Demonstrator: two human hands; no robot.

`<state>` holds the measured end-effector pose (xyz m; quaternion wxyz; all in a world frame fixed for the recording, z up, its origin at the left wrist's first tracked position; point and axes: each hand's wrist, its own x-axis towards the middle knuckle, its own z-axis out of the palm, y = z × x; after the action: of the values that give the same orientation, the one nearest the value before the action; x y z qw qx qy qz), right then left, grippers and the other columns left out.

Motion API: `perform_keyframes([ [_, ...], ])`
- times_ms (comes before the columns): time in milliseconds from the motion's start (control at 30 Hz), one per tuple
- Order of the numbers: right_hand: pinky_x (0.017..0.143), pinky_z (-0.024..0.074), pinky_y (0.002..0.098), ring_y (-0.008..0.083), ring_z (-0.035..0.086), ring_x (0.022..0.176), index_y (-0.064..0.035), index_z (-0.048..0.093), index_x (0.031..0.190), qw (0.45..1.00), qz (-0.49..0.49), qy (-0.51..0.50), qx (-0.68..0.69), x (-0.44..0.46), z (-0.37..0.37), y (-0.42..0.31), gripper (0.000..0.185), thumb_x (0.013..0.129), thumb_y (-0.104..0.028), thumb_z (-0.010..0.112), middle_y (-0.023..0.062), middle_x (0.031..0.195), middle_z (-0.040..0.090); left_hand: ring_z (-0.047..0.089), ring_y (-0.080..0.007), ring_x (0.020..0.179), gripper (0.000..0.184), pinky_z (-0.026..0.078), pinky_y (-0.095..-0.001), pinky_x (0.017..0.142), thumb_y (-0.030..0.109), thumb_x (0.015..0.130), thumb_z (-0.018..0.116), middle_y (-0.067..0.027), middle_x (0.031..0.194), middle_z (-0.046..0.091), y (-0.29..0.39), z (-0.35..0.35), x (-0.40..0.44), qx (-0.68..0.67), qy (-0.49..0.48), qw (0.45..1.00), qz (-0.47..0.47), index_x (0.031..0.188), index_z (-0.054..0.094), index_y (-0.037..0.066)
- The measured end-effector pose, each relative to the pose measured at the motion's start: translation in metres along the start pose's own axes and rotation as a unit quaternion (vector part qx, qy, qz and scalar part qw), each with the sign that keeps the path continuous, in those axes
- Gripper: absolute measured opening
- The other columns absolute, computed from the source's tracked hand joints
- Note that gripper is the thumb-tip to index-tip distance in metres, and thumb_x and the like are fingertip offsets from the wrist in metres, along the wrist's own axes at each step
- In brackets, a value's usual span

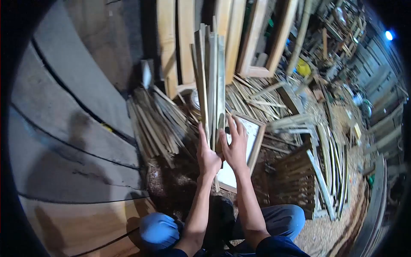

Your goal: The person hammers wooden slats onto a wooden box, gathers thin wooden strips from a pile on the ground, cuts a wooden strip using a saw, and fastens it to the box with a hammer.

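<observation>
A bundle of thin wooden strips (209, 81) stands nearly upright in front of me, its upper ends uneven. My left hand (209, 162) grips the bundle low down, with a finger stretched up along its left side. At the right side of the strips is my right hand (236, 147), its fingers apart and the thumb close to the wood; whether it touches them I cannot tell. Behind my hands a framed white panel (249, 143) lies tilted on the floor, partly hidden by my right hand and the strips.
Loose strips lie in a pile (156, 122) at the left and another pile (261, 100) behind. Door-like wooden frames (257, 38) lean at the back. A slatted wooden crate (295, 180) with long strips stands at the right. Large boards (77, 154) fill the left side.
</observation>
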<state>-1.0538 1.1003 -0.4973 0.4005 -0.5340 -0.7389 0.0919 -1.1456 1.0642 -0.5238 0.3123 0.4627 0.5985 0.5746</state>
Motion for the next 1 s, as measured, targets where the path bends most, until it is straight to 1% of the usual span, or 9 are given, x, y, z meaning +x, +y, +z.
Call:
perform_keyframes([
  [133,0.116,0.0323,0.0514,0.0414,0.04,0.142,-0.0095,0.048,0.151,0.988,0.006,0.049,-0.144,-0.022,-0.051,0.039,0.057,0.099,-0.026,0.064,0.0215,0.151,0.046,0.051,-0.0319,0.14,0.096,0.041,-0.0392,0.113,0.006,0.09,0.073,-0.0252,0.155,0.047,-0.01,0.064,-0.017,-0.002,-0.052,0.992,0.113,0.166,0.014,0.01],
  [200,0.116,0.0321,0.0517,0.0411,0.04,0.142,-0.0099,0.048,0.151,0.983,0.03,0.065,-0.17,-0.033,-0.078,0.061,0.057,0.098,-0.024,0.065,0.021,0.152,0.046,0.049,-0.0354,0.141,0.102,0.04,-0.0409,0.115,0.0,0.085,0.075,-0.0267,0.155,0.046,0.014,0.079,-0.025,-0.057,-0.153,0.986,0.028,0.166,0.014,0.009],
  [267,0.116,0.0335,0.0509,0.039,0.041,0.142,-0.0095,0.049,0.152,0.971,0.075,0.072,-0.214,-0.047,-0.105,0.076,0.058,0.098,-0.024,0.066,0.0186,0.153,0.046,0.055,-0.0374,0.134,0.114,0.046,-0.0432,0.11,-0.006,0.073,0.082,-0.0247,0.149,0.052,0.016,0.1,-0.031,-0.014,-0.169,0.982,0.08,0.166,0.017,0.011],
  [367,0.115,0.0344,0.0507,0.0389,0.042,0.142,-0.0088,0.049,0.151,0.961,0.104,0.083,-0.241,-0.07,-0.15,0.087,0.06,0.096,-0.022,0.068,0.0186,0.152,0.047,0.061,-0.0367,0.123,0.112,0.051,-0.0407,0.104,-0.013,0.074,0.075,-0.0223,0.137,0.059,0.027,0.122,-0.048,0.001,-0.236,0.97,0.064,0.166,0.019,0.014],
  [400,0.114,0.0349,0.0503,0.0389,0.043,0.141,-0.0085,0.049,0.151,0.962,0.097,0.088,-0.239,-0.074,-0.164,0.091,0.061,0.095,-0.02,0.07,0.0187,0.152,0.048,0.06,-0.0362,0.127,0.113,0.052,-0.04,0.105,-0.014,0.073,0.075,-0.0214,0.146,0.055,0.03,0.129,-0.054,0.022,-0.221,0.968,0.118,0.166,0.019,0.018],
  [467,0.113,0.0367,0.0495,0.039,0.044,0.14,-0.0084,0.05,0.15,0.958,0.096,0.105,-0.25,-0.078,-0.192,0.1,0.062,0.093,-0.017,0.072,0.019,0.151,0.048,0.065,-0.0434,0.113,0.118,0.057,-0.0441,0.092,-0.015,0.068,0.078,-0.0251,0.13,0.061,0.036,0.146,-0.066,0.065,-0.221,0.956,0.18,0.166,0.02,0.019],
  [600,0.114,0.0366,0.0503,0.0395,0.044,0.14,-0.0095,0.048,0.152,0.95,0.121,0.119,-0.262,-0.111,-0.25,0.109,0.063,0.094,-0.019,0.071,0.0191,0.152,0.046,0.062,-0.0406,0.122,0.113,0.056,-0.0473,0.093,-0.005,0.074,0.079,-0.0168,0.154,0.05,0.06,0.165,-0.092,0.112,-0.284,0.923,0.232,0.165,0.021,0.026],
  [767,0.112,0.0373,0.0514,0.0411,0.045,0.138,-0.01,0.048,0.152,0.944,0.094,0.161,-0.273,-0.152,-0.334,0.148,0.064,0.093,-0.019,0.072,0.0208,0.151,0.046,0.062,-0.0475,0.113,0.11,0.055,-0.0507,0.094,-0.003,0.075,0.077,-0.0257,0.128,0.06,0.072,0.211,-0.129,0.147,-0.324,0.895,0.267,0.164,0.023,0.032],
  [1000,0.117,0.0311,0.054,0.0376,0.042,0.142,-0.006,0.052,0.147,0.885,0.103,0.325,-0.318,-0.221,-0.424,0.222,0.06,0.09,-0.014,0.07,0.0198,0.151,0.047,0.062,-0.0356,0.109,0.102,0.055,-0.0452,0.094,-0.008,0.074,0.072,-0.0158,0.119,0.059,0.153,0.273,-0.176,0.269,-0.363,0.744,0.493,0.161,0.037,0.031],
])
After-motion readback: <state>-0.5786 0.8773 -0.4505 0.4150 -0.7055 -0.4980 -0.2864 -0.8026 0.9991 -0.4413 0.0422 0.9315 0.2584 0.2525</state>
